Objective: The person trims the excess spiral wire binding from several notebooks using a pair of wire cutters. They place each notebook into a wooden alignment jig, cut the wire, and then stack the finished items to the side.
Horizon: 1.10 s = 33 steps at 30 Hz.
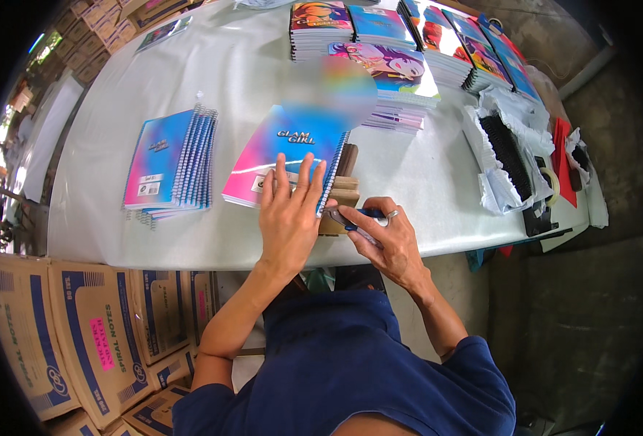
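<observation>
Pliers (370,213) clenched in the right hand (393,247) are working at the seemingly unfinished coil end (321,211) of a bound notebook (281,154), the flat left hand (289,231) steadying it.

Title lettering (295,137), metallic in tone and set in two lines, stands on the blue-and-pink cover of the central spiral notebook (267,149). Matching lettering, with small white labels (149,188) below it, marks the notebook pile (167,156) at left. One cardboard carton (92,381) bears sideways green print, a pink sticker (102,344) with dark capitals, and a round blue emblem (140,373).
</observation>
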Each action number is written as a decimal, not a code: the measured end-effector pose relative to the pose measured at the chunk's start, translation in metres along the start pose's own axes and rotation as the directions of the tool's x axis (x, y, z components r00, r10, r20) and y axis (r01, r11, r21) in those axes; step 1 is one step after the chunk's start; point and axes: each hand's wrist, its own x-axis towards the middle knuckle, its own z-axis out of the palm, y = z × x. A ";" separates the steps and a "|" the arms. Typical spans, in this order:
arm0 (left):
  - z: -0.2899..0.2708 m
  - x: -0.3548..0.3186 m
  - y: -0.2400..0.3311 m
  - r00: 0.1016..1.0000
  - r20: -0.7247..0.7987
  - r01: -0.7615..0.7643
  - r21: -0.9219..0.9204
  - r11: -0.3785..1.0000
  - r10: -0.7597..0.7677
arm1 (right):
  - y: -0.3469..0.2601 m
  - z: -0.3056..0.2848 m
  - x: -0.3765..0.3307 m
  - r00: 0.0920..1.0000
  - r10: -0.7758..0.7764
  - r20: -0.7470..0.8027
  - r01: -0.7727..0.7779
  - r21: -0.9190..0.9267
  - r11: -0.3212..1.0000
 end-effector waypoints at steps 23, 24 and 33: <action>-0.139 0.046 -0.190 0.882 -0.289 -0.025 -0.818 0.575 -0.373 | 0.053 0.016 0.128 0.975 0.063 -0.211 0.028 0.402 0.915; -0.129 0.051 -0.196 0.879 -0.283 -0.090 -0.889 0.449 -0.383 | 0.027 0.029 0.147 0.980 0.060 -0.190 0.071 0.610 0.789; -0.096 0.025 -0.311 0.900 0.117 0.153 -0.987 0.055 -0.421 | -0.092 0.098 0.227 0.947 -0.164 -0.277 0.314 0.684 0.659</action>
